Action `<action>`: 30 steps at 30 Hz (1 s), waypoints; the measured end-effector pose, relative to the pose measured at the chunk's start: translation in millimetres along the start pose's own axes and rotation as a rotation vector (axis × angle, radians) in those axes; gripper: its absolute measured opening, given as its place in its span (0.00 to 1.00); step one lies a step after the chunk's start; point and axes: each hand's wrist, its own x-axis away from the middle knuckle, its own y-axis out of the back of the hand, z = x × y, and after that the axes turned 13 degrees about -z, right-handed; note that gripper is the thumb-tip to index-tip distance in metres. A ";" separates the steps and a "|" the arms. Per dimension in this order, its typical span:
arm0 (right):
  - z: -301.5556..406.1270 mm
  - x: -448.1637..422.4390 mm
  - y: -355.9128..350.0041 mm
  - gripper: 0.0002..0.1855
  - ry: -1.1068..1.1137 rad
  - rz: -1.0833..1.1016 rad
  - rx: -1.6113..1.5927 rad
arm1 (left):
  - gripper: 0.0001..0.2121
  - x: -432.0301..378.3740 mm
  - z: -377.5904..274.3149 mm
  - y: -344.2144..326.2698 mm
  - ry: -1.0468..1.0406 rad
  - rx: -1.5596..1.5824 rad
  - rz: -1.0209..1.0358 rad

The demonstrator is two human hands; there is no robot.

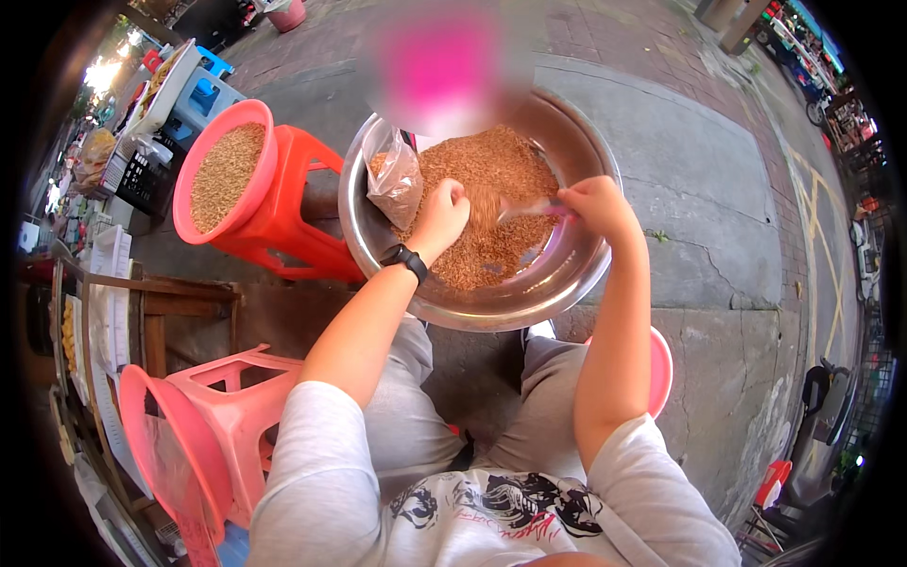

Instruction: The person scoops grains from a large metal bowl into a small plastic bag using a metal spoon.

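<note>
Before me a wide stainless-steel basin [489, 322] holds a heap of brown, roasted-looking grain [489, 262]. My right hand [599, 205], over the basin's right side, grips the handle of a scoop [528, 208]. Grain covers the scoop's blurred head, which points left. My left hand [446, 212] is curled above the heap, close to the scoop head; its fingertips are turned away, so I cannot see whether they hold anything. A black wristband [405, 261] circles that wrist. Left of that hand, a clear plastic bag [393, 184] partly filled with grain leans against the basin's inner wall.
On a red plastic stool [301, 198] at left stands a pink basin [186, 212] of paler grain. Lower left are a pink stool [227, 397] and a tilted pink basin [205, 475]. Another pink container [661, 368] shows beside my right leg. A blurred patch hides the basin's far rim.
</note>
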 end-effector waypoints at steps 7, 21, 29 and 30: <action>27.9 17.5 -4.5 0.09 0.160 -0.261 -0.181 | 0.19 2.1 -6.8 7.9 -0.133 -0.232 -0.080; -4.7 -16.3 -8.1 0.17 0.156 -0.807 -0.661 | 0.15 2.3 13.2 7.5 -0.067 -0.236 -0.008; -31.2 -26.2 -31.4 0.21 -0.078 -0.491 -0.370 | 0.18 -4.6 31.2 3.1 -0.007 -0.229 0.009; -30.6 -25.4 -34.9 0.20 -0.088 -0.424 -0.400 | 0.19 -4.6 32.0 3.8 0.000 -0.236 0.015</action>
